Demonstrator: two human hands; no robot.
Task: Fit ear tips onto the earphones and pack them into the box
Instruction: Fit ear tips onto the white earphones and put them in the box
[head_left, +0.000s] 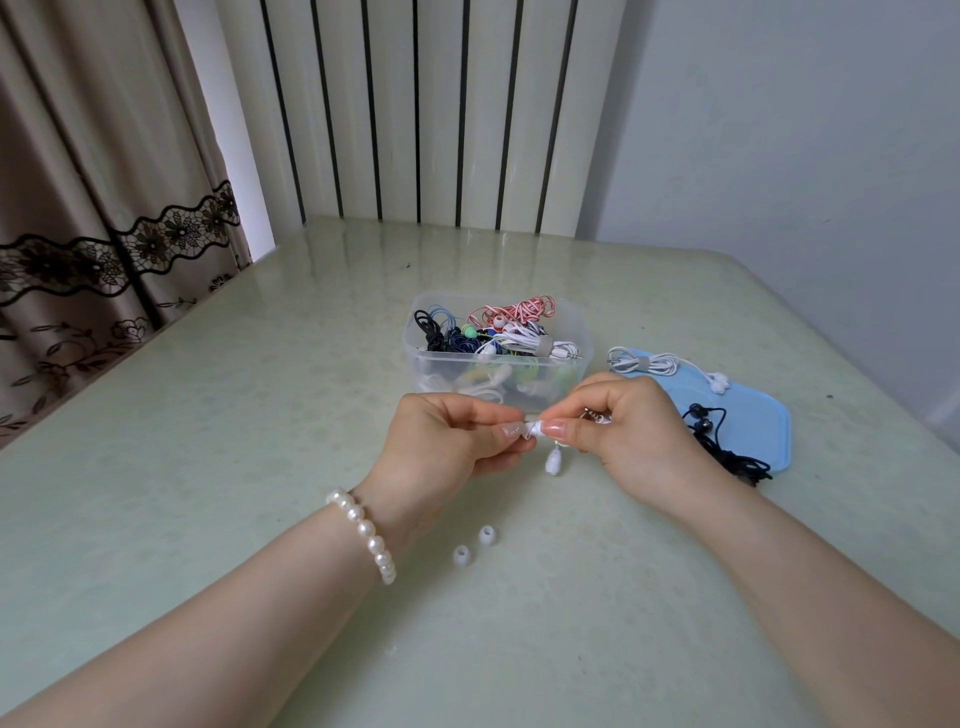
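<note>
White earbud (535, 429) pinched between left hand (447, 441) and right hand (631, 434); fingers hide tip, fit unclear.

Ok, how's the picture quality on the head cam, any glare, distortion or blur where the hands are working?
Head view: soft, even daylight; the glossy table mirrors the radiator as pale streaks near its far edge. Wide-angle bending curves the curtain and forearms at the edges. The left hand and right hand are sharp, but the white earbud they pinch is too small for detail.
</note>
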